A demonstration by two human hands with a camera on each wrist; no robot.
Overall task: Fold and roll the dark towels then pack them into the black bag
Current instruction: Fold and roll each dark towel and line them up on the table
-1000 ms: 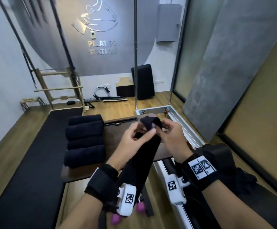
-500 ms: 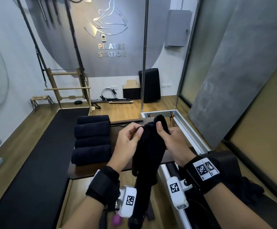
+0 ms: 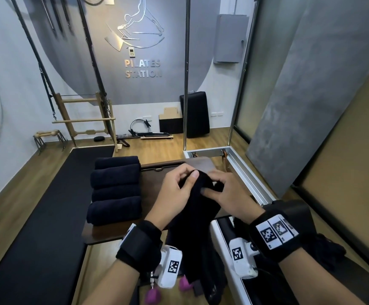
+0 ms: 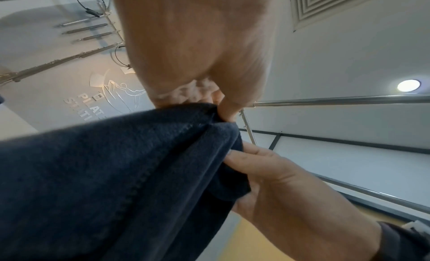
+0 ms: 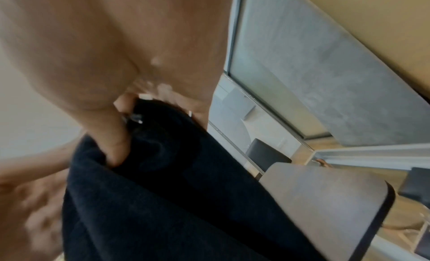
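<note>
Towel (image 3: 198, 208) hangs between us above the dark board (image 3: 155, 179), top edge pinched by our left hand (image 3: 174, 192) and right hand (image 3: 229, 194). Four rolled towels (image 3: 115, 190) wait there; we judge packing unstarted, bag unseen.

Dark towel (image 3: 198, 219): lower end cut off below both wrists. Right-wrist view blurred; right hand (image 3: 229, 195) fingertips buried in folds.
</note>
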